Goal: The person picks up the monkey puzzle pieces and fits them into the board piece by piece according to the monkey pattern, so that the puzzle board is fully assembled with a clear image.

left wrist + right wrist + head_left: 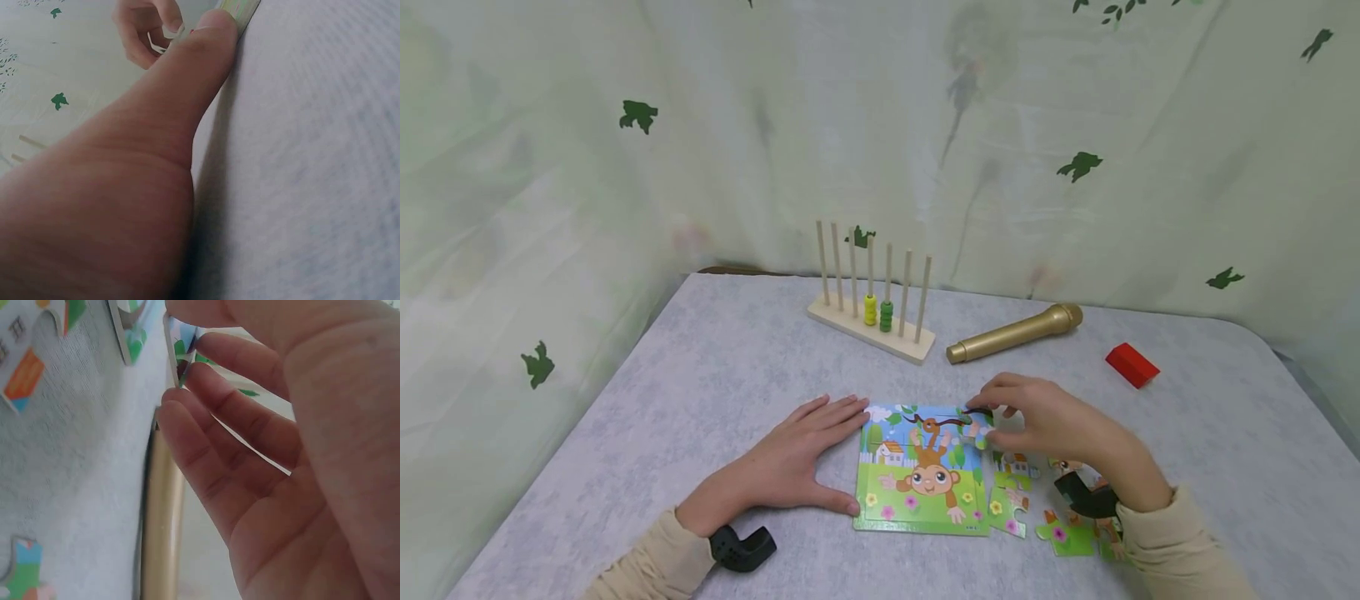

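A square puzzle board [891, 504] with a monkey hanging from a branch lies on the table. My left hand [797, 458] rests against its left side with straight, spread fingers; the thumb [215, 28] touches the lower left corner. Over the board's upper right corner, my right hand [1052, 417] pinches a puzzle piece [182, 347] between thumb and fingers. That piece is tilted up in the right wrist view, and the fingers hide part of it. Loose puzzle pieces [1006, 510] lie right of the board, some partly covered by the right forearm.
Behind the board stands a wooden peg stand [872, 333] with yellow and green beads on two pegs. A gold toy microphone [1015, 335] lies just beyond the right hand. Farther right is a red block [1132, 365]. A patterned curtain [880, 125] hangs behind the table.
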Tool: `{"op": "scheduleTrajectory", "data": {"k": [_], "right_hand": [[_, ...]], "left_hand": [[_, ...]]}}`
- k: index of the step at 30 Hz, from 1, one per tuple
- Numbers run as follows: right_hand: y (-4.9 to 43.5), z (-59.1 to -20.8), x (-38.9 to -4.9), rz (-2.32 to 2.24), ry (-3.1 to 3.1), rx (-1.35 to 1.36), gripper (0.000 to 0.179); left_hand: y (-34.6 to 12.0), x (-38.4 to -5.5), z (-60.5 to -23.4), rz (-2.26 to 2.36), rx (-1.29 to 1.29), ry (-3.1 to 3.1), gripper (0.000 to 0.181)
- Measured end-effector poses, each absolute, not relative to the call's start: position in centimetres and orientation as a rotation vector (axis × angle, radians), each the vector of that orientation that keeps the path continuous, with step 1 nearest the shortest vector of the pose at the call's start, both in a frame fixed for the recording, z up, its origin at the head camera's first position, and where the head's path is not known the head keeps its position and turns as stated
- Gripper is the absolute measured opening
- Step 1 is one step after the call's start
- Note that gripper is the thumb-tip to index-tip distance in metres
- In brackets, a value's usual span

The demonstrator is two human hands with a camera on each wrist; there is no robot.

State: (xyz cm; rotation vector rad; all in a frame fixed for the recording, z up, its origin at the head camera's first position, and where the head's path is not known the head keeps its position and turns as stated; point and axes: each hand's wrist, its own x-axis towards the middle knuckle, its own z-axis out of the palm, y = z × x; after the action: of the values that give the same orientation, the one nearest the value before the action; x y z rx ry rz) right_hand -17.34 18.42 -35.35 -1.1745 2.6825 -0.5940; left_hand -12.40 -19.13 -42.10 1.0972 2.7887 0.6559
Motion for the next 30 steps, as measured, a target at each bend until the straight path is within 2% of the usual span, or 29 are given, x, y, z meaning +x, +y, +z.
{"op": "scheduleTrajectory", "data": {"k": [30], "right_hand": [[16.0,-37.2,-16.9,-0.546,2.726,-1.225,0.030]], "left_hand": [[-19.0,-12.5,-42.0,0.659,1.044,2.768,0.114]]}}
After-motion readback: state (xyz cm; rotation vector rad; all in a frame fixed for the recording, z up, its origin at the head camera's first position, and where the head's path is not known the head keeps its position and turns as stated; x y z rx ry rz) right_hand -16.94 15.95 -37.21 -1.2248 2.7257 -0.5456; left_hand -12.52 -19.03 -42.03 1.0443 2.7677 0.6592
